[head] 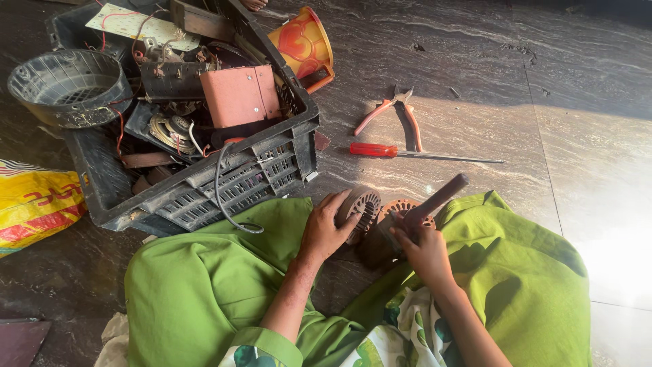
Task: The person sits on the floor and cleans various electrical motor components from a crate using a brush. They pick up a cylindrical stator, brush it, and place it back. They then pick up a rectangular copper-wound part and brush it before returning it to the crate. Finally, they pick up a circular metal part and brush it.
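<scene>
I sit on a stone floor in green clothing. My left hand [326, 228] grips a round slotted metal motor core [363, 207] standing on edge between my knees. My right hand [422, 248] is closed around a hammer [435, 202], whose handle points up and to the right. Just under the hammer lies a second round ribbed metal part [401, 206], partly hidden by my right hand.
A black plastic crate [204, 183] of scrap electronics, wires and a reddish box stands at the left. A grey basket [68, 85], a yellow bag [34, 204], an orange cup [305, 44], red-handled pliers [397, 115] and a red screwdriver [407, 152] lie around.
</scene>
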